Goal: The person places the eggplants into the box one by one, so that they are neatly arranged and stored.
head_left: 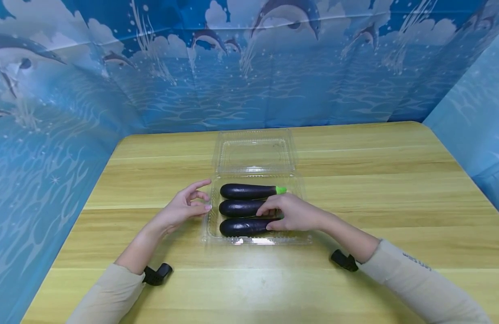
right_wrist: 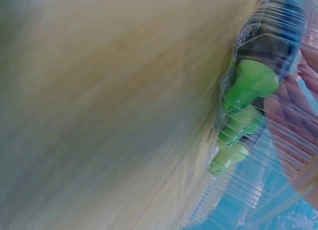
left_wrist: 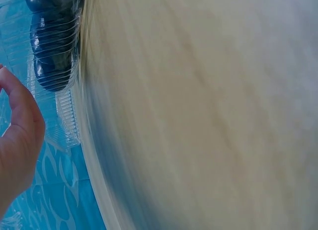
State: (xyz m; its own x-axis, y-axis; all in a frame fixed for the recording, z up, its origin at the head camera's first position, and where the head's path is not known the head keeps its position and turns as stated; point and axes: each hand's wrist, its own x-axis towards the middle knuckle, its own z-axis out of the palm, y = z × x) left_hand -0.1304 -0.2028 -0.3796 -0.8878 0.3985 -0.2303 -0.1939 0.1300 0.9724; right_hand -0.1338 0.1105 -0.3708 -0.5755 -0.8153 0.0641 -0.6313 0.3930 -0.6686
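Note:
Three dark purple eggplants lie side by side in a clear plastic clamshell box (head_left: 257,240): a back one (head_left: 247,191), a middle one (head_left: 237,208) and a front one (head_left: 241,227). Green stem ends (right_wrist: 254,81) show through the box wall in the right wrist view. My right hand (head_left: 296,213) reaches in from the right and holds the front eggplant near its stem end, thumb on it and fingertips between it and the middle one. At the box's left rim is my left hand (head_left: 184,207), fingers spread and loosely bent, thumb tip right at the edge.
The box's hinged lid (head_left: 255,155) lies folded back toward the far edge of the wooden table (head_left: 387,180). Blue dolphin-print cloth (head_left: 241,90) hangs behind and at both sides. A black wrist camera (head_left: 157,274) sits under each forearm.

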